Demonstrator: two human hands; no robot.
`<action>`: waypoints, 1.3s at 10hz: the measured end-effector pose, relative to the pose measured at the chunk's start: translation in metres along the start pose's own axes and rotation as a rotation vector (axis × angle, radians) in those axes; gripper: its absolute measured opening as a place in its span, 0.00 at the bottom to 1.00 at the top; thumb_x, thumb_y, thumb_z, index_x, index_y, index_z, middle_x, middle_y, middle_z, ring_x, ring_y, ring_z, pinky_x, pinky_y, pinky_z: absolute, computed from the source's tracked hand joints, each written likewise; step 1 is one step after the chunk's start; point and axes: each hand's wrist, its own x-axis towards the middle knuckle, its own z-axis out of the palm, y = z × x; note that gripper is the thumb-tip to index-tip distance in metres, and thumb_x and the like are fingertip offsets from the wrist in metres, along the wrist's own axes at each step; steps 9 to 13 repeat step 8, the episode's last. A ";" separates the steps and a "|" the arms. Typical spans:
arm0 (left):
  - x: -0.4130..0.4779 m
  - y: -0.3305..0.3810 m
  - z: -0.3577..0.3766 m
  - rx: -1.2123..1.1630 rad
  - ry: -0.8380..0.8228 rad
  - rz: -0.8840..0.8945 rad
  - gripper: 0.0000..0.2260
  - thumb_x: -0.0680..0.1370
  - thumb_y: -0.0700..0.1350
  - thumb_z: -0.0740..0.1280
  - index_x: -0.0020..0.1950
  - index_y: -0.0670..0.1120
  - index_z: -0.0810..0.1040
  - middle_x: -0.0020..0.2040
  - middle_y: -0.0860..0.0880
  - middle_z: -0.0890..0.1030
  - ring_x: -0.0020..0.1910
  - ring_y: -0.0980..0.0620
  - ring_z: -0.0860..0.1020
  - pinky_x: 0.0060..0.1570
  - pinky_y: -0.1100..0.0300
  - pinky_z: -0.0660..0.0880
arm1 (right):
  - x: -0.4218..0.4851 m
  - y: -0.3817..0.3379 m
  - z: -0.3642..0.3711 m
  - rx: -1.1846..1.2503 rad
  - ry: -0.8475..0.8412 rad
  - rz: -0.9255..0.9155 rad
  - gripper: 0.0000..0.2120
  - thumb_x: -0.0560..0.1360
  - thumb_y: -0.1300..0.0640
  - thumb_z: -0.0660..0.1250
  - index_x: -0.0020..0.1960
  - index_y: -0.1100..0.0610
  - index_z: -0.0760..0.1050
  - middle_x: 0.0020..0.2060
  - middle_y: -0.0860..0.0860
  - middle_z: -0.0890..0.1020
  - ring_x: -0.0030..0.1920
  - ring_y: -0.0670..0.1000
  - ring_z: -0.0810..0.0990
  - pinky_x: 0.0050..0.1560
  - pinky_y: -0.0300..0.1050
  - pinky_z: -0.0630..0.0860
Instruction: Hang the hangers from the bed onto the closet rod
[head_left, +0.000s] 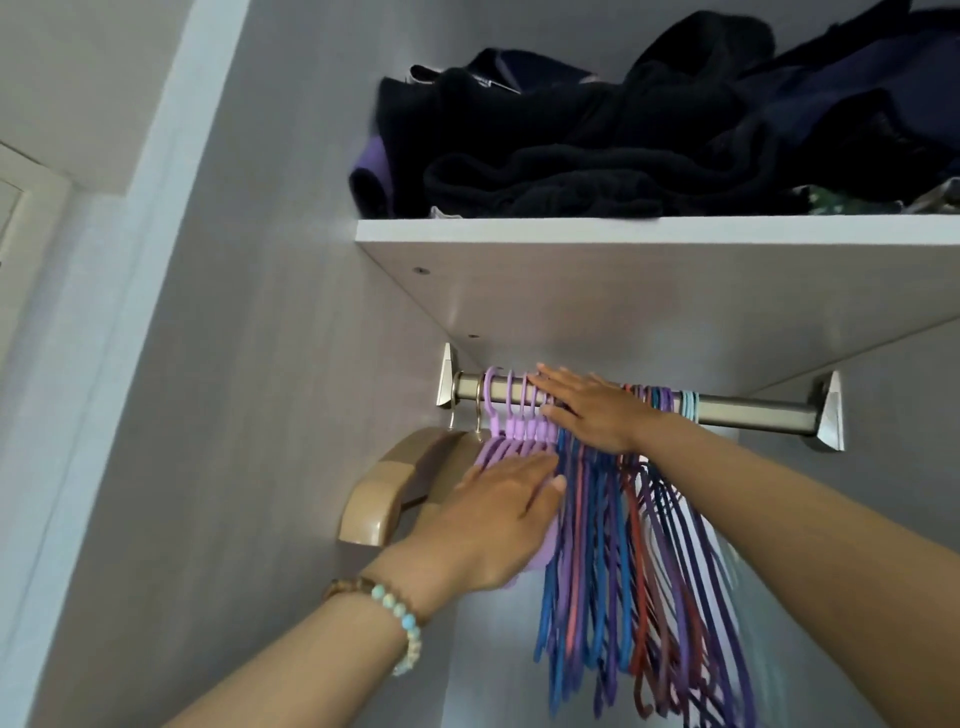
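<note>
A metal closet rod (753, 413) runs under a white shelf. Several lilac plastic hangers (511, 431) hang at its left end. To their right hangs a bunch of thin blue, purple and red hangers (613, 571). My right hand (587, 410) lies flat with straight fingers over the hooks on the rod, between the lilac hangers and the thin ones. My left hand (493, 525), with a bead bracelet on the wrist, presses with straight fingers against the side of the lilac hangers. Neither hand grips anything.
Two beige wooden hangers (384, 493) hang at the far left, against the closet wall (234, 415). The shelf (623, 231) above holds a pile of dark folded clothes (597, 145). Bare rod shows at the right, up to the bracket (831, 415).
</note>
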 end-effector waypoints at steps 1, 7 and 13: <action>0.001 -0.004 0.003 0.014 0.006 0.005 0.23 0.81 0.57 0.45 0.76 0.53 0.57 0.76 0.55 0.58 0.75 0.57 0.54 0.74 0.49 0.51 | -0.008 -0.001 0.011 0.005 0.030 0.069 0.25 0.81 0.43 0.43 0.76 0.43 0.39 0.76 0.44 0.41 0.76 0.47 0.41 0.73 0.50 0.37; -0.043 0.027 -0.013 -0.060 0.216 -0.023 0.23 0.81 0.57 0.46 0.76 0.53 0.56 0.76 0.55 0.57 0.75 0.57 0.52 0.72 0.59 0.50 | -0.200 -0.085 -0.086 0.797 0.503 0.223 0.24 0.74 0.39 0.52 0.70 0.36 0.57 0.74 0.34 0.52 0.69 0.26 0.48 0.72 0.30 0.48; -0.054 0.028 -0.011 0.023 0.240 -0.007 0.24 0.81 0.58 0.46 0.76 0.53 0.53 0.77 0.54 0.56 0.76 0.56 0.52 0.75 0.55 0.51 | -0.240 -0.103 -0.137 0.872 0.642 0.139 0.20 0.75 0.34 0.54 0.66 0.31 0.61 0.70 0.28 0.58 0.68 0.25 0.53 0.65 0.21 0.52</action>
